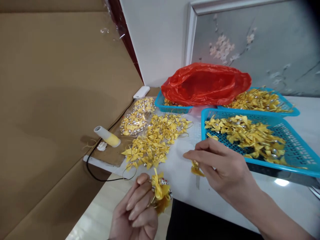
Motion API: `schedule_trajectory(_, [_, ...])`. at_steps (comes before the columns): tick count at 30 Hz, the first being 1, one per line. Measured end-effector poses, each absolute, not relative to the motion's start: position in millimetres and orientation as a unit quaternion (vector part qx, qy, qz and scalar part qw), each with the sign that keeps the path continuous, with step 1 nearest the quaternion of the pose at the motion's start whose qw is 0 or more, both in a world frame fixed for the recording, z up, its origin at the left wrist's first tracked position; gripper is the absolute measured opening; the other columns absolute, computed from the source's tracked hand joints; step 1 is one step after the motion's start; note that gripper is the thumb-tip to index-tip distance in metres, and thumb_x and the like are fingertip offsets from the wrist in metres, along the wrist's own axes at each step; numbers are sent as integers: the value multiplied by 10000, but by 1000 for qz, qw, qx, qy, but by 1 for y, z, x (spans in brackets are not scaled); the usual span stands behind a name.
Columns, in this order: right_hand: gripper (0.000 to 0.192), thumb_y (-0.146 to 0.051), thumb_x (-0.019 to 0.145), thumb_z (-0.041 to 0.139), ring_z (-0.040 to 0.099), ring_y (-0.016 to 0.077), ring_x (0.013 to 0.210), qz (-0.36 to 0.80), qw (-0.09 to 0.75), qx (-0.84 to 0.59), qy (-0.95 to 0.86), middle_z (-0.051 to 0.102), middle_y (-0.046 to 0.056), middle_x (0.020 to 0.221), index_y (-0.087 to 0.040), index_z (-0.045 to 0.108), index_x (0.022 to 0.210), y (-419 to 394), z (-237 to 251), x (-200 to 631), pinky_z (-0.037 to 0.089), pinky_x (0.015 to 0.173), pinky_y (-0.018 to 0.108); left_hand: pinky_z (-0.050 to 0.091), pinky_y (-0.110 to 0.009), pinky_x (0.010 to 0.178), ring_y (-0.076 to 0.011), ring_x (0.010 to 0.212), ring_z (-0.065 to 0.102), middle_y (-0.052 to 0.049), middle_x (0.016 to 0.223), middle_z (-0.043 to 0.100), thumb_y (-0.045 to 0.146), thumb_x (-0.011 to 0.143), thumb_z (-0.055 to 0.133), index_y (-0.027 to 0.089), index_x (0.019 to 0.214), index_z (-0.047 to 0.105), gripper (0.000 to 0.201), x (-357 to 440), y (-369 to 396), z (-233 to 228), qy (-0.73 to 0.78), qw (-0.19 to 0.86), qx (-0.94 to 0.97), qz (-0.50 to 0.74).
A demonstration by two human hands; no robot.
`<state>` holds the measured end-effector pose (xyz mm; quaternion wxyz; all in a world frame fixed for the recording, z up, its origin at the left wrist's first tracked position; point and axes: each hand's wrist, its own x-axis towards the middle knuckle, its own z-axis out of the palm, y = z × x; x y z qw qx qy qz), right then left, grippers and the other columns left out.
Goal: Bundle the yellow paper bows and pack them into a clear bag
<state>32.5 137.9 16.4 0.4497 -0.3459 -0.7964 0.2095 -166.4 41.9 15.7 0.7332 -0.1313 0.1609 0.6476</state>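
My left hand (136,213) is low in the view, near the table's front edge, closed around a bunch of yellow ribbon bows with small bells (161,192). My right hand (220,165) hovers over the white table (185,180), pinching one yellow bow (196,167) between its fingertips. A loose pile of yellow bows (155,140) lies on the table just beyond both hands. The nearest blue basket (287,156) with more bows stands right of my right hand.
A red plastic bag (205,83) rests over a second blue basket (172,106); a third blue basket (287,106) of bows stands at the back right. Large cardboard sheets (50,100) lean at left. A white-and-yellow tube (107,136) and a black cable (100,173) lie by them.
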Motion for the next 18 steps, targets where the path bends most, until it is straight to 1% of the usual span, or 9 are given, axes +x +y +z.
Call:
schedule_trajectory(5, [247, -113, 859, 514, 645, 111, 687, 400, 431, -370, -719, 694, -12, 791, -242, 719, 909, 135, 16, 33, 515, 582, 186, 396, -73, 373, -57, 380, 531, 79, 487, 505, -22, 880, 448, 186, 831, 484, 217, -162, 47, 18, 137, 726, -158, 655])
schedule_trajectory(8, [205, -159, 870, 514, 646, 122, 705, 490, 412, -359, -679, 700, 2, 808, -219, 705, 914, 133, 19, 32, 517, 594, 198, 404, -76, 385, -54, 393, 531, 69, 503, 515, -33, 876, 436, 167, 835, 497, 213, -159, 48, 20, 135, 723, -149, 661])
schedule_trajectory(10, [196, -169, 883, 512, 647, 126, 757, 519, 386, -344, -680, 701, 16, 871, -208, 693, 947, 132, 22, 32, 517, 631, 206, 415, -84, 397, -51, 413, 532, 54, 524, 524, -21, 881, 440, 142, 833, 521, 188, -156, 49, 21, 158, 724, -130, 659])
schedule_trajectory(12, [178, -170, 894, 527, 640, 121, 806, 510, 369, -330, -703, 695, 17, 927, -210, 681, 974, 132, 23, 31, 506, 676, 202, 458, -114, 451, -62, 480, 561, 18, 589, 566, 30, 895, 464, 107, 861, 570, 136, -152, 49, 20, 222, 725, -87, 647])
schedule_trajectory(14, [177, -149, 906, 518, 631, 114, 817, 472, 371, -315, -735, 687, 15, 926, -208, 673, 969, 131, 21, 28, 493, 709, 203, 528, -177, 579, -102, 624, 627, -42, 717, 645, 91, 898, 510, 90, 919, 628, 120, -147, 49, 15, 306, 714, -25, 629])
schedule_trajectory(16, [205, -119, 915, 485, 624, 116, 798, 422, 374, -308, -766, 676, 19, 900, -203, 661, 978, 130, 14, 24, 482, 712, 216, 559, -250, 732, -159, 804, 672, -93, 872, 706, 129, 876, 572, 106, 973, 672, 141, -142, 48, 8, 357, 697, 28, 621])
schedule_trajectory(18, [245, -100, 919, 446, 615, 135, 775, 374, 367, -316, -791, 661, 32, 879, -201, 638, 1032, 127, 5, 19, 480, 688, 242, 545, -285, 833, -193, 927, 676, -110, 975, 729, 157, 853, 618, 131, 1006, 697, 174, -139, 47, 2, 368, 692, 50, 619])
